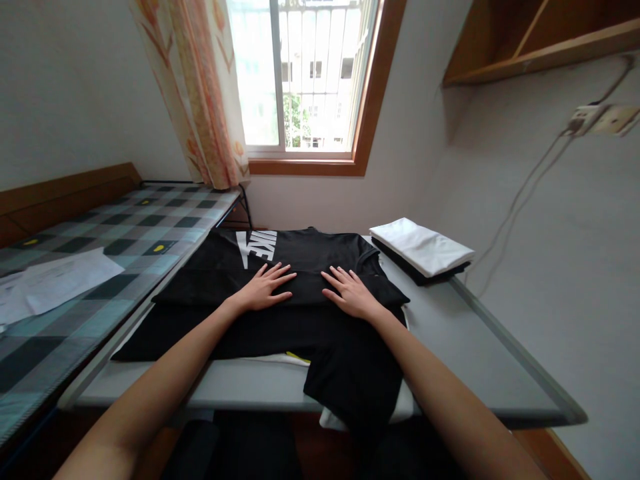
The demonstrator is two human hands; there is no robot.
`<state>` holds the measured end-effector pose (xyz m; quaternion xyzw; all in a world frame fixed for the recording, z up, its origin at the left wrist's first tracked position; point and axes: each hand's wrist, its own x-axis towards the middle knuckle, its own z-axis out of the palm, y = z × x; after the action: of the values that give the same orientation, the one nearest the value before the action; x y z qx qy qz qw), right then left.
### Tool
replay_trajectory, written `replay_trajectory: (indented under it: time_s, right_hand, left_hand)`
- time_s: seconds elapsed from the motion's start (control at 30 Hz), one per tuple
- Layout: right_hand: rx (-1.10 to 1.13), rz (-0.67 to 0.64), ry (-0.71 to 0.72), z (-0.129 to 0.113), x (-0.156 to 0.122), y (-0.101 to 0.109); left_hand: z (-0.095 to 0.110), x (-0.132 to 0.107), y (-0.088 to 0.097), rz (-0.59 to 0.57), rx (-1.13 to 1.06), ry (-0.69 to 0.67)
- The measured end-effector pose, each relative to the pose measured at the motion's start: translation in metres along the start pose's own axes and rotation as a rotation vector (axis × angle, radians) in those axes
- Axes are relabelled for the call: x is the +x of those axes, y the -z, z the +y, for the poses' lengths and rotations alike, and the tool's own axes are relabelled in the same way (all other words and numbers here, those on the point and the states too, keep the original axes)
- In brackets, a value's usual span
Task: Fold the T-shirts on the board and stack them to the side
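Note:
A black T-shirt [310,257] with white lettering lies spread on a grey table [465,340], its far part folded over. My left hand [265,288] rests flat on the shirt, fingers spread. My right hand [350,292] lies flat beside it, fingers stretched out too. Neither hand holds anything. More black cloth [345,373] lies under the shirt and hangs over the table's near edge, with a bit of white and yellow fabric showing beneath.
A stack of folded clothes, white on top of black [423,248], sits at the table's far right. A bed with a checked cover [100,253] and a white sheet of paper [55,280] runs along the left. Window, curtain and wall cable lie beyond.

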<state>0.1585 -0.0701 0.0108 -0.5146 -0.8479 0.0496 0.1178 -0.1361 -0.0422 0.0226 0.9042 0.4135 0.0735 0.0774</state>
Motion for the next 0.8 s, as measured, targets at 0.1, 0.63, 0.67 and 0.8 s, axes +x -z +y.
replay_trajectory:
  time_s: [0.1,0.63,0.67,0.8]
  right_hand:
    - [-0.017,-0.027,-0.066,0.01,-0.001,0.004]
    - [-0.143,-0.14,-0.353,0.043,-0.01,0.02]
    - [-0.148,-0.135,-0.372,0.045,-0.01,0.02]
    - [-0.139,-0.129,-0.454,0.05,-0.01,0.021]
  left_hand:
    - [-0.009,-0.001,0.0,-0.004,0.013,0.079]
    - [-0.082,-0.018,0.011,0.054,0.12,0.558]
    - [-0.087,-0.021,0.013,0.07,0.111,0.602]
    - [-0.103,-0.032,0.018,0.153,0.101,0.811]
